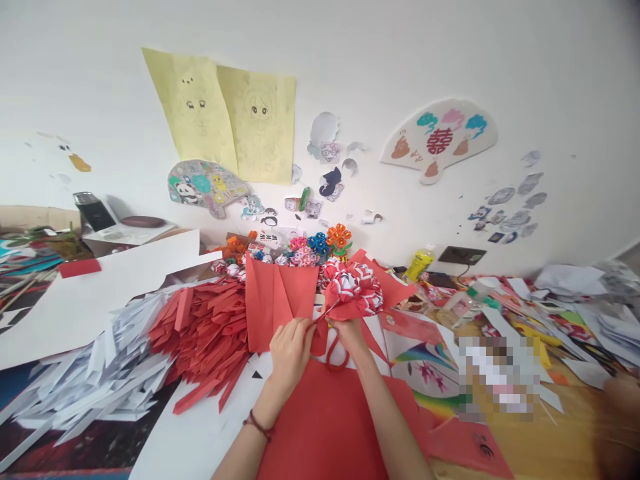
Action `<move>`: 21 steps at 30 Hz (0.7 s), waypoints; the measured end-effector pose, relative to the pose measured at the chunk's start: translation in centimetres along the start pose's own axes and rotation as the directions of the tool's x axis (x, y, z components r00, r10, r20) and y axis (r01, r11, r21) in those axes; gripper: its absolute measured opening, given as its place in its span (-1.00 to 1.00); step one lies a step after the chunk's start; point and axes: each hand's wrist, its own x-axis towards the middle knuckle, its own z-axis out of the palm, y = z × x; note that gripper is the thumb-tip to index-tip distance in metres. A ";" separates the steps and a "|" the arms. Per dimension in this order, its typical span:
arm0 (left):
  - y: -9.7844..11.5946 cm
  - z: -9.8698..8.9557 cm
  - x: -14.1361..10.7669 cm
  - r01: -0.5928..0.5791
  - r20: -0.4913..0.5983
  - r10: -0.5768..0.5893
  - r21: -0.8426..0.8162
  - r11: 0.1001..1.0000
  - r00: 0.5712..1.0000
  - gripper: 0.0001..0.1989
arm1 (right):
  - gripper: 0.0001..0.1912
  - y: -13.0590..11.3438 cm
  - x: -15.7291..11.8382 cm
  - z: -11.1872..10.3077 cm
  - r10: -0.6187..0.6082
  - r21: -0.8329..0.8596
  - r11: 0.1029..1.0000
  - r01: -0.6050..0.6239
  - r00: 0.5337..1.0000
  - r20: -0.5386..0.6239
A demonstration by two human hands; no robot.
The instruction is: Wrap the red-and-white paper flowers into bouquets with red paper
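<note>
Two bare hands meet at the base of a bouquet point(356, 288), where red paper is wrapped around red-and-white folded flowers. The bouquet is near the middle of the cluttered table point(575, 427), tilted, with its flowers facing up and away from the person. The left hand point(291, 345), a dark bracelet point(257, 427) at its wrist, pinches a thin red ribbon point(338, 365) between thumb and fingers; a loop of it hangs between the hands. The right hand point(347, 331) grasps the bouquet's base with bent fingers, partly hidden by the wrapping.

Just behind the left hand stands a creased red sheet point(283, 293). To its left lies a heap of red paper strips point(207, 327), with a heap of white paper strips point(107, 363) beside it. Beneath the forearms spreads a large red sheet of paper point(325, 420). Small blue flowers point(318, 245) and orange flowers point(339, 237) stand behind the bouquet, near the wall point(350, 40).
</note>
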 end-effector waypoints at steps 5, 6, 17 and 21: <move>-0.2 0.3 0.0 -0.121 0.036 0.119 0.061 0.991 0.992 -0.85 | -0.79 1.2 0.3 -0.4 0.051 0.072 0.996 -0.049 0.998 -0.024; -0.2 0.4 0.0 -0.134 0.049 0.131 0.075 0.988 0.990 -0.84 | -0.78 1.5 0.4 -0.5 0.059 0.083 0.995 -0.056 0.998 -0.032; 0.3 0.9 -0.6 -0.129 0.060 0.118 0.252 0.959 0.991 -0.86 | -0.71 0.9 -0.2 -0.4 0.112 0.110 0.989 -0.101 0.989 -0.096; 0.3 1.1 -0.7 -0.174 0.069 0.161 0.267 0.948 0.985 -0.87 | -0.73 -0.1 -0.3 -0.5 0.110 0.090 0.991 -0.100 0.987 -0.114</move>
